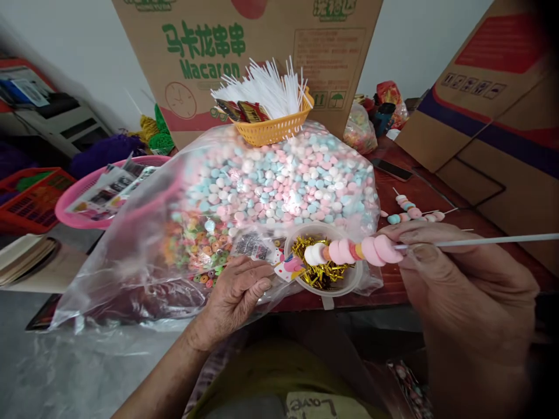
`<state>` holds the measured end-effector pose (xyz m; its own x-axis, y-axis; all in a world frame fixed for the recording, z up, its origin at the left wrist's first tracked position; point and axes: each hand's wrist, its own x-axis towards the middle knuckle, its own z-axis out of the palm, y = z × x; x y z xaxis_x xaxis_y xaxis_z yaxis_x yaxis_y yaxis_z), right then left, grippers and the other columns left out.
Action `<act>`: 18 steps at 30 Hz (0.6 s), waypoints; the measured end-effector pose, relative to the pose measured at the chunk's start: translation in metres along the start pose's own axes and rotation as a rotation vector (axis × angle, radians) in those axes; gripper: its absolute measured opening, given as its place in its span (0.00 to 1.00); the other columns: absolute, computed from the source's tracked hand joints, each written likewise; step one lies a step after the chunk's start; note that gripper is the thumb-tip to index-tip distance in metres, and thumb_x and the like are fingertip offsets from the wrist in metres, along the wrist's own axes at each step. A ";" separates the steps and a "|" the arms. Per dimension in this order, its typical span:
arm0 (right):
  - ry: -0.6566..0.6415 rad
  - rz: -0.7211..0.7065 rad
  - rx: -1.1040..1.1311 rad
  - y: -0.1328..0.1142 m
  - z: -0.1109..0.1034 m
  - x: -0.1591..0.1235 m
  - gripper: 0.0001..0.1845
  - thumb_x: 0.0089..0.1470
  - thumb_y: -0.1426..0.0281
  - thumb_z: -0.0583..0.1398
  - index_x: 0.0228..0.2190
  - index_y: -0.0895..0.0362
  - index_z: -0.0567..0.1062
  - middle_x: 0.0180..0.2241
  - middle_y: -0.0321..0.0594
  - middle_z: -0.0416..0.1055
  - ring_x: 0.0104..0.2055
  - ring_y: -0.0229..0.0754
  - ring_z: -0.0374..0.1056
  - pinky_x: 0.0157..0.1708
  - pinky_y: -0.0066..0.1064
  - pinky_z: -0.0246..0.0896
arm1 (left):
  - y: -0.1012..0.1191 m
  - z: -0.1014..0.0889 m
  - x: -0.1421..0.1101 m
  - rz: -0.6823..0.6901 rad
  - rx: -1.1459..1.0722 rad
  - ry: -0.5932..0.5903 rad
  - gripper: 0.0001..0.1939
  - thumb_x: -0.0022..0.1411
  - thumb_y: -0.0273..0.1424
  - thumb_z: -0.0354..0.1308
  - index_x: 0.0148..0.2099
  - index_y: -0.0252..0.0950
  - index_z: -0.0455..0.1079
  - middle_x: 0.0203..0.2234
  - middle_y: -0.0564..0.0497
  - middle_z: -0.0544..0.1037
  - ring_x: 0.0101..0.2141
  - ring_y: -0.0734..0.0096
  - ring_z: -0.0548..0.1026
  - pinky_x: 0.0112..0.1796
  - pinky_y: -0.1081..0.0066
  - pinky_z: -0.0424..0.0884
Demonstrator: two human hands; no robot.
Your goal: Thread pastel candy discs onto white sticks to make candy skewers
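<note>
My right hand pinches the white stick of a marshmallow skewer, just behind its last pink piece. Pink and white marshmallows with orange rings between them are threaded on it, and it lies level, pointing left. My left hand is closed on a small printed plastic wrapper with pink, yellow and blue patches. The skewer's white end is close to this wrapper; whether it is inside, I cannot tell. Below the skewer stands a round tub of gold twist ties.
A big clear bag of pastel marshmallows and coloured rings covers the table. Behind it sits a yellow basket of white sticks. Finished-looking skewers and a phone lie right. Cartons stand behind; a pink basket is left.
</note>
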<state>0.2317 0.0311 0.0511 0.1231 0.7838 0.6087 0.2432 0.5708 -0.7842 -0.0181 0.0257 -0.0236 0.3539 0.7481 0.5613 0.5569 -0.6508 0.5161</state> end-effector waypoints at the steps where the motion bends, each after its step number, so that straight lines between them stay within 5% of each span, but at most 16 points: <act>1: -0.015 0.001 0.004 -0.001 0.001 -0.001 0.12 0.50 0.78 0.58 0.31 0.50 0.78 0.32 0.35 0.74 0.38 0.42 0.70 0.44 0.43 0.65 | 0.000 -0.001 0.000 0.009 -0.001 -0.004 0.10 0.64 0.29 0.48 0.44 0.40 0.70 0.35 0.49 0.79 0.35 0.71 0.76 0.41 0.66 0.66; 9: -0.054 0.086 0.313 0.006 0.010 0.004 0.11 0.50 0.78 0.58 0.29 0.52 0.78 0.30 0.35 0.74 0.37 0.39 0.70 0.44 0.41 0.66 | 0.001 -0.006 -0.003 0.023 0.005 0.005 0.10 0.63 0.29 0.50 0.45 0.39 0.69 0.36 0.48 0.79 0.34 0.71 0.75 0.39 0.67 0.65; 14: -0.003 0.064 0.412 0.015 0.017 0.009 0.11 0.50 0.78 0.58 0.28 0.52 0.78 0.31 0.34 0.74 0.36 0.36 0.69 0.40 0.33 0.68 | 0.006 -0.003 -0.005 -0.087 -0.283 -0.050 0.11 0.64 0.30 0.47 0.40 0.37 0.71 0.32 0.48 0.79 0.31 0.72 0.73 0.35 0.70 0.66; 18: 0.031 -0.029 0.382 0.020 0.018 0.005 0.11 0.48 0.79 0.58 0.29 0.54 0.78 0.29 0.36 0.73 0.35 0.38 0.69 0.42 0.38 0.66 | 0.006 -0.001 -0.005 -0.164 -0.465 -0.030 0.14 0.64 0.31 0.47 0.32 0.35 0.71 0.28 0.48 0.77 0.29 0.73 0.71 0.31 0.73 0.66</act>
<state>0.2194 0.0504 0.0364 0.1521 0.7618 0.6297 -0.1286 0.6469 -0.7516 -0.0174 0.0177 -0.0227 0.3150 0.8445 0.4332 0.2150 -0.5080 0.8341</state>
